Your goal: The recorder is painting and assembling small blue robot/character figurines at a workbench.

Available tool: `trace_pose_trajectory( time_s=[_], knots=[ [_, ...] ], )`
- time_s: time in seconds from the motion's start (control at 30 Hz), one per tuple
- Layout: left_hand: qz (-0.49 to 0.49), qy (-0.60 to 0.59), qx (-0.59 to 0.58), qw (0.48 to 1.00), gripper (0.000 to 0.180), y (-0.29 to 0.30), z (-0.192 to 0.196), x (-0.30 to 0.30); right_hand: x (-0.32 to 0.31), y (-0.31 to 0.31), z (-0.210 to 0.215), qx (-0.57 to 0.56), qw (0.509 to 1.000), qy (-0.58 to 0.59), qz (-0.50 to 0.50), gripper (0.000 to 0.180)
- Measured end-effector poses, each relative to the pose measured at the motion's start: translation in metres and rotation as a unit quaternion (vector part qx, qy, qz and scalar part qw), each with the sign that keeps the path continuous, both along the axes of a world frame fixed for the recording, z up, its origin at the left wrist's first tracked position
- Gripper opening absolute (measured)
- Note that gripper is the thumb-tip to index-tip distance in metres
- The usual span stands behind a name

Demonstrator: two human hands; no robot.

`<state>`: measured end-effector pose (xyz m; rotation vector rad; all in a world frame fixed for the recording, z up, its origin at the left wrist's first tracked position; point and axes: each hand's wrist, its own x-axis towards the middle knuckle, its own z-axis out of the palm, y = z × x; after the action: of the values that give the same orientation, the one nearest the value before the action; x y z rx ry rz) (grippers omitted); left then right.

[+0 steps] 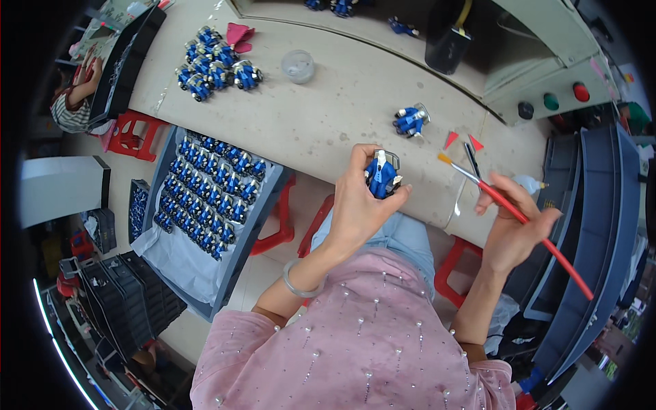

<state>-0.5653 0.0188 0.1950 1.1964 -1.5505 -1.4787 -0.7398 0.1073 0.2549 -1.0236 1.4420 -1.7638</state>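
Note:
Between the thumb and fingers of my left hand (pixel 362 205) is a small figurine (pixel 382 175) in a blue suit, held above the table's front edge. My right hand (pixel 511 229) grips a paintbrush (pixel 509 206) with a red handle, its yellowish bristles pointing left toward the figurine but apart from it. Another blue figurine (pixel 411 121) lies on the table just beyond my left hand. Near the brush tip are two small red triangular pieces (pixel 476 142) and a dark pen-like tool (pixel 471 158).
A cluster of blue figurines (pixel 210 65) stands at the far left, beside a crumpled pink cloth (pixel 239 37) and a small clear cup (pixel 298 66). Left of me, a grey tray (pixel 229 273) holds rows of figurines. A black container (pixel 447 41) stands at the back shelf; a squeeze bottle (pixel 529 183) sits right.

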Motion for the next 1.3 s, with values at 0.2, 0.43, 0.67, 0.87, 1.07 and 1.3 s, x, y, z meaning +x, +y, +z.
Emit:
trace_pose_trajectory(
  time_s=[0.2,0.43,0.67,0.87,1.07,1.3],
  knots=[
    [-0.075,0.083,0.08,0.991,0.06,0.017,-0.004,-0.009,0.02,0.004,-0.016,0.085,0.995,0.035,-0.028,0.017],
    [-0.073,0.083,0.044,0.993,0.058,0.023,-0.009,-0.014,0.027,0.007,-0.014,0.006,0.99,0.13,-0.052,0.014],
    [-0.076,0.017,-0.006,0.997,0.058,0.029,-0.003,-0.014,0.029,0.001,-0.009,0.028,0.977,0.208,-0.04,0.007],
    [-0.066,0.04,-0.016,0.997,0.06,0.027,-0.007,-0.013,0.029,0.0,-0.005,0.058,0.972,0.226,-0.008,0.006],
    [-0.068,0.02,-0.033,0.997,0.061,0.026,-0.005,-0.011,0.032,-0.004,-0.01,0.01,0.974,0.227,0.011,0.006],
    [-0.067,0.003,-0.087,0.994,0.065,0.027,-0.008,-0.011,0.034,-0.001,-0.012,0.032,0.975,0.212,0.049,0.008]
  ],
)
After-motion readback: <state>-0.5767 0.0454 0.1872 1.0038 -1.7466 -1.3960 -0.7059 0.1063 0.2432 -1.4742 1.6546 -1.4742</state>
